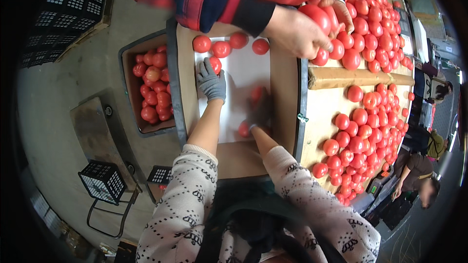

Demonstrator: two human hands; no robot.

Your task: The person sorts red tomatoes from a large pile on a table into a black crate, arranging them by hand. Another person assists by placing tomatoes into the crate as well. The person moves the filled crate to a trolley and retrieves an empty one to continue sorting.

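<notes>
My left hand (212,84), in a grey knit glove, reaches into a crate lined with brown cardboard (241,157) and white paper (237,69). Its fingers and thumb close around a tomato (215,65). Several loose tomatoes lie near the crate's far side, among them one tomato (221,49) just beyond that hand. Also gloved, my right hand (261,111) is low in the crate's right half and blurred by motion. One tomato (257,94) shows at its fingers and another tomato (244,129) by its wrist; whether it grips either is unclear.
Across the crate, a co-worker's hands (298,34) hold tomatoes over its far right corner. Tomato heaps (365,135) cover the wooden table (318,117) at right, split by a padded rail (358,77). At left stand a tomato-filled crate (128,80), a flat cart (95,128) and stacked black crates (69,11).
</notes>
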